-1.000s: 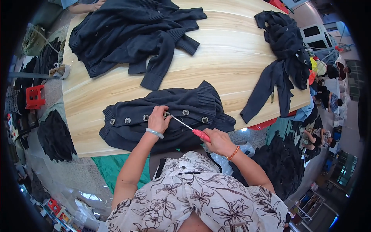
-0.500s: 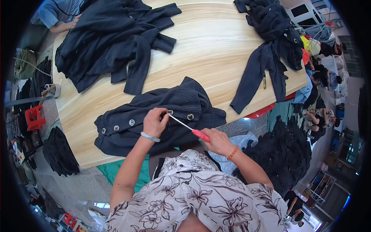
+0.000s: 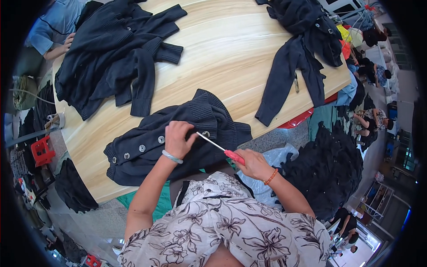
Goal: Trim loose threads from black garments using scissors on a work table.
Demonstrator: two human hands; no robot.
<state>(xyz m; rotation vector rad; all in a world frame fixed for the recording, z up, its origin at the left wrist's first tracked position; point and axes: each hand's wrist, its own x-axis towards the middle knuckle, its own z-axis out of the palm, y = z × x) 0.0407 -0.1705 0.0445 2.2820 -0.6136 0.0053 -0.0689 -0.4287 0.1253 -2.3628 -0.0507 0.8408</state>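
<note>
A dark navy knitted cardigan [image 3: 133,167] lies along the near edge of the wooden table [image 3: 218,58], its row of buttons [image 3: 142,148] facing up. On its button band rests my left hand [image 3: 178,140], thumb and index finger apart, covering part of the row. My right hand [image 3: 253,163] grips the red handle of a screwdriver-like tool [image 3: 231,155] with a thin metal shaft. The shaft's tip points at the left thumb, close to the button [image 3: 205,134] nearest the ribbed collar. Whether the tip touches the cloth I cannot tell.
Another dark cardigan [image 3: 102,62] is spread at the far left, beside a co-worker's hand [image 3: 69,42]. More dark knitwear [image 3: 284,66] lies at the right, with a small metal tool [image 3: 296,83] against a sleeve. A dark garment heap [image 3: 327,169] and clear plastic [image 3: 271,173] are below the table.
The whole view has shifted, so the table and garments sit farther left. My left hand and the tool's tip have moved right along the buttons, and the left finger and thumb have parted.
</note>
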